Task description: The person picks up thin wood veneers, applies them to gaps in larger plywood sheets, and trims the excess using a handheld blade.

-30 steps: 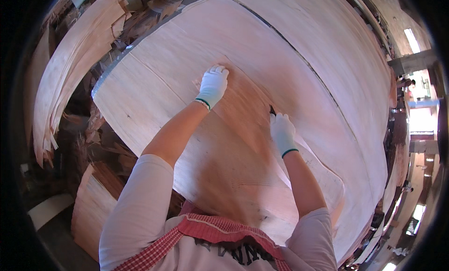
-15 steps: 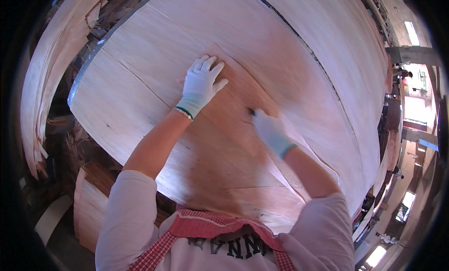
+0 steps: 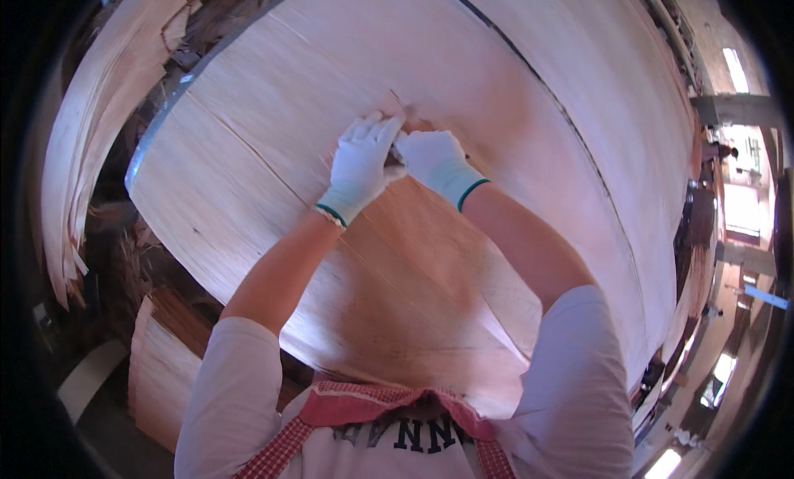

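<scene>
Head view: left hand [image 3: 361,166] flat on veneer sheet [image 3: 273,90]; right hand [image 3: 432,161] pinches, apparently, a small tool. Press firmly beside the seam.

Two gloved hands [image 3: 397,161] on one large veneer sheet [image 3: 273,132].

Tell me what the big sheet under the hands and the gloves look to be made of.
Sheet: thin wood veneer, by its look, pale and unfinished, with long grain lines and splits running across it, and a redder patch near the hands.
Gloves: on the left hand and right hand, white knit fabric, probably cotton, with a soft matte surface and a dark green band at each cuff.
</scene>
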The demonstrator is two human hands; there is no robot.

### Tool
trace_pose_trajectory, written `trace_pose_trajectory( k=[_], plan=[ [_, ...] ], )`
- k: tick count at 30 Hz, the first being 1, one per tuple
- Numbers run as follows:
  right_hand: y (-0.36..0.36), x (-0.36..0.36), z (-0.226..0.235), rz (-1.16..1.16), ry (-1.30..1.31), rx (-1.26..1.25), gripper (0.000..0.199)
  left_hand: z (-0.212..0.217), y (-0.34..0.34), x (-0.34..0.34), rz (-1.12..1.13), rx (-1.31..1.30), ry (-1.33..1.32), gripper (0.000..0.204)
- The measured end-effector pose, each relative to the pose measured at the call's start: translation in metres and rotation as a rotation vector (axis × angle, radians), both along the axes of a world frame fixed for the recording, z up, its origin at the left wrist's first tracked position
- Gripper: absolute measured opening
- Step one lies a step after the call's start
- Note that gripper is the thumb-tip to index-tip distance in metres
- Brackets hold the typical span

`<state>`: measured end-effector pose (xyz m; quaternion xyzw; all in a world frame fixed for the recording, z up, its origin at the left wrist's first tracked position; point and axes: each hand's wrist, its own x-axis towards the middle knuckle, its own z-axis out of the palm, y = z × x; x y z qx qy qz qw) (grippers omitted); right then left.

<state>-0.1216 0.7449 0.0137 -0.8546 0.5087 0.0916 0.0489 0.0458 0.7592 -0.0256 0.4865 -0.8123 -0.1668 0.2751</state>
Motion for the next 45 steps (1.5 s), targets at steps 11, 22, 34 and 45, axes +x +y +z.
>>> trace_pose_trajectory(
  k=[11, 22, 34, 45],
  plan=[
    [0.246, -0.145, -0.003, -0.982, -0.222, -0.033, 0.026, -0.007, 0.008, 0.000, 0.020, -0.312, -0.118, 0.055],
    [0.180, -0.193, -0.023, -0.942, -0.365, 0.046, 0.026, 0.000, 0.065, -0.043, -0.050, -0.307, -0.667, 0.021],
    [0.323, -0.055, 0.160, -0.476, -0.481, -0.403, 0.026, 0.013, 0.089, -0.048, 0.040, -0.291, -0.486, 0.012],
    [0.354, -0.050, 0.182, -0.423, -0.570, -0.546, 0.023, -0.055, 0.070, -0.033, 0.147, -0.186, -0.649, 0.026]
  ],
)
